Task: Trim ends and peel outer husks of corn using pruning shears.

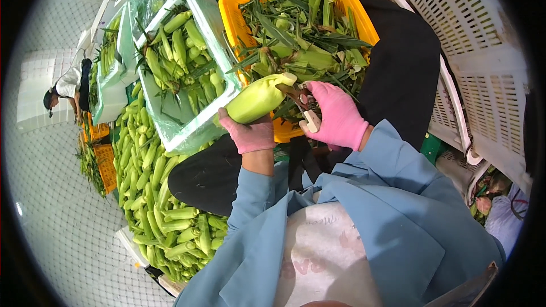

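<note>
My left hand, in a pink glove, grips an ear of corn in its green husk near one end. My right hand, also gloved in pink, holds pruning shears by their white handle. The shears' blades are at the ear's far end, close to the pale cut husk. Below and beyond both hands stands a yellow plastic basket heaped with corn leaves and husk trimmings.
Left of the basket, a foam box lined with green plastic holds husked-on ears. A large pile of corn lies at the left. White slatted crates stand at the right. Another person bends over at the far left.
</note>
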Motion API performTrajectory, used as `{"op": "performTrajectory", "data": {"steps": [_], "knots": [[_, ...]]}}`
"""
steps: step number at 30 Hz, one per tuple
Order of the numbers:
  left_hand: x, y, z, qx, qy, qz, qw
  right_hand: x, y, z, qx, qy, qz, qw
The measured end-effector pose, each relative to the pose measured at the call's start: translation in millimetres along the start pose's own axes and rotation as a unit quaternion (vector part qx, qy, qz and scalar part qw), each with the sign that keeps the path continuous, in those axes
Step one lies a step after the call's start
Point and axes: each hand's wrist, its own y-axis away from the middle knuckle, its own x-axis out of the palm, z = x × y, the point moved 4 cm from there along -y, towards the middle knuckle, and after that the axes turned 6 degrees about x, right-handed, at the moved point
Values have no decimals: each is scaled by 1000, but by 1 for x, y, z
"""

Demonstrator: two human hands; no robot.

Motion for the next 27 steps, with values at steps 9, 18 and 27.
{"op": "performTrajectory", "data": {"steps": [9, 18, 27], "knots": [[-14, 18, 3, -97, -69, -3, 993, -18, 13, -1, -59, -10, 0, 998], [7, 12, -12, -208, 152, 292, 921, -9, 24, 18, -74, -621, 351, 697], [-5, 31, -20, -233, -115, 278, 925, 28, -15, -94, 254, -854, 44, 451]]}}
